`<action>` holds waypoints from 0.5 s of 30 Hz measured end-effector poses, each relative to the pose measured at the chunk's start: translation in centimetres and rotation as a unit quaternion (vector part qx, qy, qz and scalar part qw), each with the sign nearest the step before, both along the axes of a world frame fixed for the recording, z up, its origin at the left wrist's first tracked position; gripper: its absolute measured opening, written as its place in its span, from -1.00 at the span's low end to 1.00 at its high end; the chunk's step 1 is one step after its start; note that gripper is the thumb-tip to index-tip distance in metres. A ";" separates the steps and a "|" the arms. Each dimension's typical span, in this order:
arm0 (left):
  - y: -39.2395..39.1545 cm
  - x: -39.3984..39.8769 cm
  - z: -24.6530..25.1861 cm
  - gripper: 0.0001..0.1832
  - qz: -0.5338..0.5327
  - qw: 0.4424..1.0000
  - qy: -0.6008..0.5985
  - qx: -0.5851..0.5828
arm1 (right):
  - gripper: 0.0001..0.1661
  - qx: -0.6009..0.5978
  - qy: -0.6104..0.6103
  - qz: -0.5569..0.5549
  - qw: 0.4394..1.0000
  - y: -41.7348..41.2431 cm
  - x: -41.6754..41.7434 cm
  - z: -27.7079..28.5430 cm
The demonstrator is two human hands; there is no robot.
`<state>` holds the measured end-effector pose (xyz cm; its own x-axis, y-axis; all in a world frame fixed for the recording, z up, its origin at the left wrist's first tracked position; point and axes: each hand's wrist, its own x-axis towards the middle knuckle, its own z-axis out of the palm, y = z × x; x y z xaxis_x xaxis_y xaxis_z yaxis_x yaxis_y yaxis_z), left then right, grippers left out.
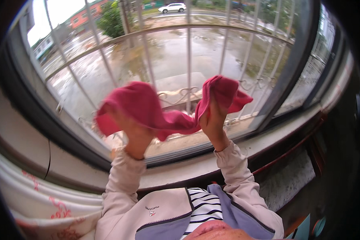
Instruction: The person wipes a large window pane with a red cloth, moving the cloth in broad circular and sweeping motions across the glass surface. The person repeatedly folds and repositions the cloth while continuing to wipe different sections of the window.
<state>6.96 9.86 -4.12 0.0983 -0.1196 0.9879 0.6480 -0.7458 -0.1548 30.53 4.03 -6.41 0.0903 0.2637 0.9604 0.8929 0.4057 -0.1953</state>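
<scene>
A dark pink cloth (138,103) stretches between my two raised hands in front of the window, with its middle sagging. My left hand (135,135) grips the wider end, which drapes over the fingers and hides most of them; this side is blurred. Bunched folds of the other end lie over my right hand (214,120), closed around the fabric. Whether the cloth touches the glass, I cannot tell.
White metal bars (188,60) stand outside the window. Its dark frame (180,156) runs above a pale sill (180,177). A patterned curtain (57,207) hangs at lower left. Dark red wooden furniture (288,156) is at right. Outside are wet ground and a white car (172,7).
</scene>
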 end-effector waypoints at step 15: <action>-0.9 -6.9 -1.1 -0.28 0.205 0.952 0.120 -0.194 | -0.50 -0.043 -0.142 0.046 0.988 0.6 -5.3 0.1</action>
<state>0.09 8.99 -5.22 0.2873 0.3468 0.8929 0.8770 -0.4700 -0.0996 25.21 4.65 -6.36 -0.2083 0.3399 0.9171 0.8772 0.4797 0.0214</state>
